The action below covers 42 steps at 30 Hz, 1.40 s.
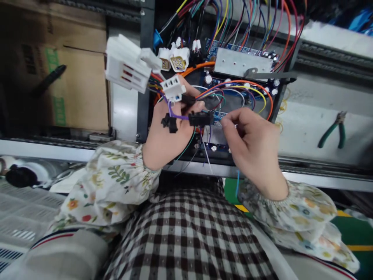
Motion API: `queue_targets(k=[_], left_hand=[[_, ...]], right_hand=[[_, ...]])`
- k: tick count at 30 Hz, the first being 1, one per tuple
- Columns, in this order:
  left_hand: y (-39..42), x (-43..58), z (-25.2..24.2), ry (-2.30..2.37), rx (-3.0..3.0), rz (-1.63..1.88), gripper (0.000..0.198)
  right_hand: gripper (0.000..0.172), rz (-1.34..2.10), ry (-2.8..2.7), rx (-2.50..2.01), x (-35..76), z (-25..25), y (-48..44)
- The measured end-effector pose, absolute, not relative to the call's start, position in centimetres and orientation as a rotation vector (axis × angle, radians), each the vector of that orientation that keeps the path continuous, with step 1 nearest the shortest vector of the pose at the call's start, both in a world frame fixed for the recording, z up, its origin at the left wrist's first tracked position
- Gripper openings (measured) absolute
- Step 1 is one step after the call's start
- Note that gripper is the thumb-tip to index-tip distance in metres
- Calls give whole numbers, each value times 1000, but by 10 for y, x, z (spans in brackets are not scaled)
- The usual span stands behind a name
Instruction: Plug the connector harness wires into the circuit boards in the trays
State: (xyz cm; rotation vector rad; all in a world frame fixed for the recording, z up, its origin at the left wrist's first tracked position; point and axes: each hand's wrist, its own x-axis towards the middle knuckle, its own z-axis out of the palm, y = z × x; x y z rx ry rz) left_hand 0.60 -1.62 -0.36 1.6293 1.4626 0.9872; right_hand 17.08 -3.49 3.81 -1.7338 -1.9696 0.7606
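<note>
Across a pale grey metal desk (309, 144), wiring work by hand is judged to be the step in hand. A flat brown cardboard sheet (84, 77) is placed at the left. At the centre, below the hands, blue circuit boards (218, 82) are mounted.

The left hand (171, 132) is closed on a black-sleeved bundle of multicoloured wires (189, 100), which is pinched between thumb and fingers above the boards. The thumb and index tips of the right hand (253, 136) are pressed together just beside a black rectangular plastic connector (201, 118); whether a thin wire lies in this grip cannot be told. Steady support of the bundle and fine fingertip alignment at the black connector appear to be called for by the next move.

Access is hindered by a large white plastic connector (126, 64) at the left, and by the bundle's wires, looped across the boards. Green-handled metal pliers (335, 130) are laid open on the desk, well apart from both hands. A flat grey metal strip (274, 75) is laid over the boards. Just beyond the left pinch, a small white plastic connector (173, 87) is suspended. A thin purple wire (182, 117) is led to the black connector.
</note>
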Motion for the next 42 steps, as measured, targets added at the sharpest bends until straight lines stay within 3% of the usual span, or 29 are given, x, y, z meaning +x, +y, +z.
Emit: queue_targets(k=[5,9,12,16,27,34,38,42], left_hand=[[-13,8,2,1382,1534,1067,6],[-14,9,2,1325,1412,1009,7],[-16,10,6,1348,1363,951,8],[-16,9,12,1366,1390,936,8],[-10,10,21,1341,1335,979,11],[-6,6,12,1282,1356,1027,9],[-6,5,8,1318,1350,1043,9],[-4,4,7,1245,1403,1060,10]], right_hand=[[8,1240,-2001,-1792,220,57,-43],[13,1449,-1692,-1957,248,57,-57],[11,1066,-1403,-1955,235,43,-58],[10,508,-1439,-1941,212,14,-48],[13,452,-1594,-2061,223,-5,-45],[18,338,-1848,-2013,195,24,-49],[14,597,-2217,-1773,181,45,-52],[10,559,-2115,-1961,197,47,-46]])
